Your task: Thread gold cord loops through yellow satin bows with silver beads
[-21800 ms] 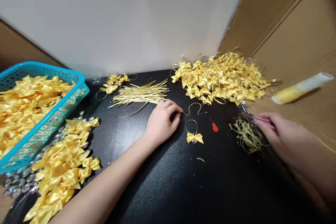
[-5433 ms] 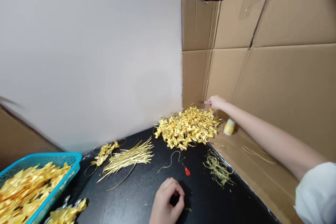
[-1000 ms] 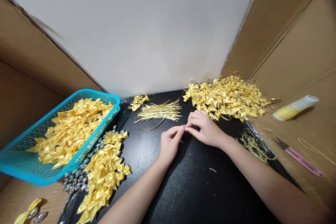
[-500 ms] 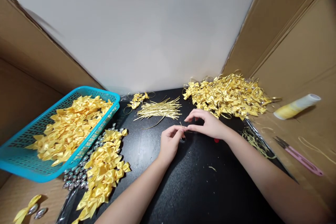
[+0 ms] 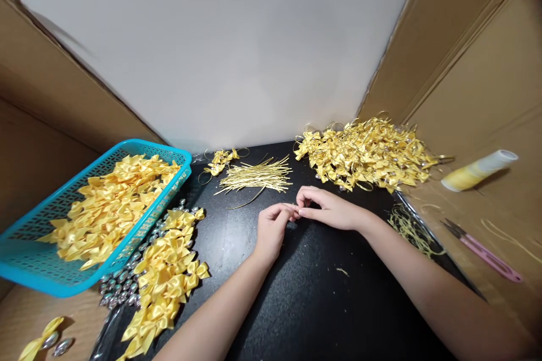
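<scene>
Above the middle of the black tabletop, my left hand [image 5: 273,224] and my right hand [image 5: 328,207] meet at the fingertips. Both are pinched closed on a thin gold cord, most of which the fingers hide. Just beyond them lies a bundle of cut gold cords [image 5: 256,175], with one loose cord [image 5: 248,201] in front of it. To the left of my left hand is a heap of yellow ribbon bows [image 5: 163,271] beside silver oval beads [image 5: 121,287].
A turquoise basket [image 5: 63,287] full of yellow bows stands at left. Bows with cord loops are piled [image 5: 368,152] at back right, a few more [image 5: 222,161] at back left. Pink-handled snips [image 5: 486,256], a cone tube [image 5: 478,171] and cord scraps [image 5: 412,231] lie at right. Cardboard walls flank the table.
My right hand has come lower and closer to my left, its fingers curling in. Less of the cord shows between them. The red spot by my right wrist is out of sight.
</scene>
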### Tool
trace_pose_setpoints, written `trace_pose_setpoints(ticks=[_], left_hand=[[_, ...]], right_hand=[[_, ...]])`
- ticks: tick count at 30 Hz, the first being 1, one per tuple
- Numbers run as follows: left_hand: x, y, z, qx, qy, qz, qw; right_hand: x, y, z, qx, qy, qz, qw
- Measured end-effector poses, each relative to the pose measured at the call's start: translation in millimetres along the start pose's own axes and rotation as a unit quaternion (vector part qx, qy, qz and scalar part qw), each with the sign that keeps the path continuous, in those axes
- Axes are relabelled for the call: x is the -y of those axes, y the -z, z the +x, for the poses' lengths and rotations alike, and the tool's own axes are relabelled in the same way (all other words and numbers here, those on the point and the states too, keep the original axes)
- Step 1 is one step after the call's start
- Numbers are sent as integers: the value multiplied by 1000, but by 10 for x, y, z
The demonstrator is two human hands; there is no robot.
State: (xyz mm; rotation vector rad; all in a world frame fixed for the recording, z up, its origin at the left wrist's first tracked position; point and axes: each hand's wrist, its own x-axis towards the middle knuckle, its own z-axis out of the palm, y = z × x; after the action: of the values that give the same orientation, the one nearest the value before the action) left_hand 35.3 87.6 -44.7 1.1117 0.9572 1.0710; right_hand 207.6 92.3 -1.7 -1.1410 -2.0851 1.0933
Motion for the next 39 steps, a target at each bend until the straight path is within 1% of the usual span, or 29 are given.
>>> trace_pose_setpoints(ticks=[5,11,14,18,24,30,36,39], left_hand=[[66,49,25,18,-15,-24,999],[33,60,21,94,-30,-47,994],[11,59,17,114,-35,-37,992],[6,56,23,108,-33,-45,993],[-6,48,31,91,-13,-41,995],[-23,51,38,111,3,-45,993],[-14,68,52,139,5,-37,990],[-8,78,58,145,17,-27,989]], right_hand=[[55,-4,17,-23,3,-10,1000],[87,-25,23,-47,4,9,999],[99,-51,20,-51,4,13,999],[107,-76,25,-62,6,14,998],[108,-53,16,-69,21,5,997],[123,-65,21,-73,32,-17,997],[148,-112,42,-82,17,-29,996],[161,-134,44,-85,10,-38,996]])
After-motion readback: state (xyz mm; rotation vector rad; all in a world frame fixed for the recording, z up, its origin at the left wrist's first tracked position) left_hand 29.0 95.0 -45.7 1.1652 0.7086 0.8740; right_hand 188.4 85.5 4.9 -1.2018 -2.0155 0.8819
